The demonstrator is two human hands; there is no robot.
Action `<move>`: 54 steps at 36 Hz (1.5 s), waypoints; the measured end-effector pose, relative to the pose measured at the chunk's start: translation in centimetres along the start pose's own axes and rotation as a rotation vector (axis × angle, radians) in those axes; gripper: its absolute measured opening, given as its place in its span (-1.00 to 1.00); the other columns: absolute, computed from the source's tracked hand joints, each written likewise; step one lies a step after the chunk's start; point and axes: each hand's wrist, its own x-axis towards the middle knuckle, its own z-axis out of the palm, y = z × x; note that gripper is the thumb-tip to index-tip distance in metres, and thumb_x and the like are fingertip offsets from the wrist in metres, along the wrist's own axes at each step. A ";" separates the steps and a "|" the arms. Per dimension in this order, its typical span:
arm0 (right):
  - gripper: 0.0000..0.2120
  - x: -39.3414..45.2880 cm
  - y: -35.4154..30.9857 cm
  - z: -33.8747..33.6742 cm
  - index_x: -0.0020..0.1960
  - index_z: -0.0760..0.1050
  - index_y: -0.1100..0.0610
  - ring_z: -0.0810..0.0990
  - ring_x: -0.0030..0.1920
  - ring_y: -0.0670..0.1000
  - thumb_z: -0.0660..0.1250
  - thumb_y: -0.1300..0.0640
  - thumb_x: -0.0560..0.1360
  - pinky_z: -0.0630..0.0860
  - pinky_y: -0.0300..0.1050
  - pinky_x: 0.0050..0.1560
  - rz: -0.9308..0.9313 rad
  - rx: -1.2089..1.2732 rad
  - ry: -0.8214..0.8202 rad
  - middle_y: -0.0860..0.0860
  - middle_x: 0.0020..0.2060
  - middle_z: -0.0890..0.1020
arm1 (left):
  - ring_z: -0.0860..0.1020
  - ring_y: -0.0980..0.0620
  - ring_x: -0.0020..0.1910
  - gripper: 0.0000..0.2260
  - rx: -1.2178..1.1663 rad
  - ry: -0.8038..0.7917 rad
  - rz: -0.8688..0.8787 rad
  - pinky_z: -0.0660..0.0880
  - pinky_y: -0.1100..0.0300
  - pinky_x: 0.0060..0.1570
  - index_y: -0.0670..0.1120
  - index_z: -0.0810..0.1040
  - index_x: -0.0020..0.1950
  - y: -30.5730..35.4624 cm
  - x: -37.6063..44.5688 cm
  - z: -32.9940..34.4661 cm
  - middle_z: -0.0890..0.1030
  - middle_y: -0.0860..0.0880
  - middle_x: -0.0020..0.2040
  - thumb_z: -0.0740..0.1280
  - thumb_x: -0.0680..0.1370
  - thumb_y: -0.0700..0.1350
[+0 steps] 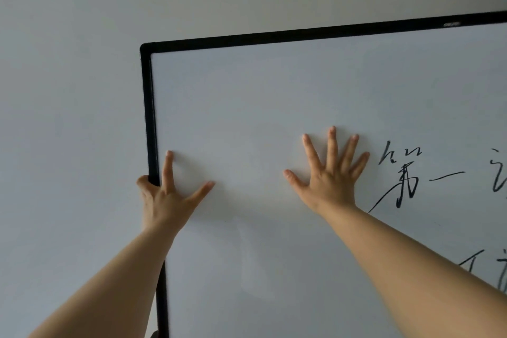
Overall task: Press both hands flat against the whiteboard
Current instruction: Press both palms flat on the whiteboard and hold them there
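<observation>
Here, a person reaches up with both bare arms to a whiteboard [274, 96] with a thin black frame [149, 118], standing before a plain pale wall [68, 63]. The right hand [330, 175] lies palm-down on the white surface, fingers spread wide apart and holding nothing; black handwriting [403, 175] sits just beyond its little finger, on the side away from the left hand. The left hand [167, 197] is at the board's left edge: its forefinger and thumb rest spread on the white surface, while its remaining fingers curl round the frame, so it is part-gripping the edge, not yet fully flat. Clear white board lies between the two hands and above their fingertips. By the look of it, the board is stiff, smooth and glossy, so palms could slide on it; whether it would rock or shift under a push cannot be told, as its support is unseen. Even, moderate pressure seems wise, with the left hand moved off the frame and toward the right hand.
</observation>
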 end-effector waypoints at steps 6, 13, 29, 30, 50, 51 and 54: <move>-0.24 -0.1 0.0 -0.1 0.49 0.09 -0.12 -0.17 0.42 0.46 0.07 -0.42 0.38 -0.19 0.55 0.25 -0.013 0.007 0.026 0.20 0.51 0.00 | 0.34 -0.14 0.13 0.00 0.019 -0.016 -0.018 0.42 -0.08 0.21 0.53 -0.30 0.30 0.1 -0.2 -0.4 0.03 0.05 0.00 0.19 0.02 0.65; -0.24 -0.2 0.3 -0.6 0.49 0.09 -0.10 -0.17 0.41 0.47 0.06 -0.41 0.39 -0.23 0.53 0.25 -0.016 0.009 0.017 0.21 0.51 -0.01 | 0.34 -0.13 0.11 0.01 0.006 -0.004 -0.021 0.41 -0.06 0.21 0.53 -0.27 0.32 0.4 -0.8 -0.6 0.06 0.02 0.04 0.20 0.01 0.64; -0.25 0.9 -0.4 2.6 0.49 0.08 -0.09 -0.17 0.41 0.48 0.04 -0.41 0.40 -0.20 0.56 0.24 -0.030 0.056 -0.020 0.21 0.50 -0.02 | 0.32 -0.14 0.16 0.00 0.031 0.052 -0.033 0.39 -0.07 0.23 0.51 -0.24 0.34 -0.5 0.5 -0.1 0.09 0.02 0.10 0.21 0.04 0.63; -0.25 0.9 -0.5 2.9 0.49 0.06 -0.09 -0.18 0.41 0.47 0.03 -0.41 0.40 -0.21 0.55 0.24 -0.032 0.060 -0.023 0.21 0.51 -0.03 | 0.32 -0.14 0.17 0.00 0.033 0.057 -0.032 0.39 -0.06 0.23 0.50 -0.23 0.35 -0.6 0.5 -0.2 0.10 0.01 0.12 0.21 0.04 0.63; -0.25 2.2 -3.6 9.1 0.45 -0.30 -0.23 -0.35 0.41 0.36 -0.11 -0.47 0.39 -0.41 0.37 0.27 -0.041 0.104 -0.114 0.09 0.48 -0.28 | 0.29 -0.17 0.23 -0.01 0.119 0.113 -0.080 0.35 -0.05 0.26 0.49 -0.26 0.34 -4.2 3.5 -0.3 0.08 0.01 0.15 0.17 0.05 0.65; -0.24 2.3 -3.7 9.5 0.46 -0.25 -0.22 -0.33 0.41 0.37 -0.09 -0.47 0.39 -0.40 0.39 0.27 -0.039 0.117 -0.115 0.10 0.49 -0.26 | 0.29 -0.18 0.23 -0.01 0.121 0.113 -0.082 0.35 -0.06 0.27 0.49 -0.27 0.34 -4.3 3.8 -0.2 0.09 0.00 0.16 0.16 0.05 0.65; -0.24 2.6 -4.3 10.5 0.49 -0.13 -0.18 -0.26 0.42 0.41 -0.04 -0.45 0.39 -0.33 0.44 0.27 -0.035 0.155 -0.114 0.14 0.51 -0.16 | 0.30 -0.17 0.23 -0.01 0.131 0.118 -0.081 0.36 -0.06 0.26 0.48 -0.27 0.35 -5.0 4.6 0.2 0.11 -0.02 0.18 0.16 0.05 0.65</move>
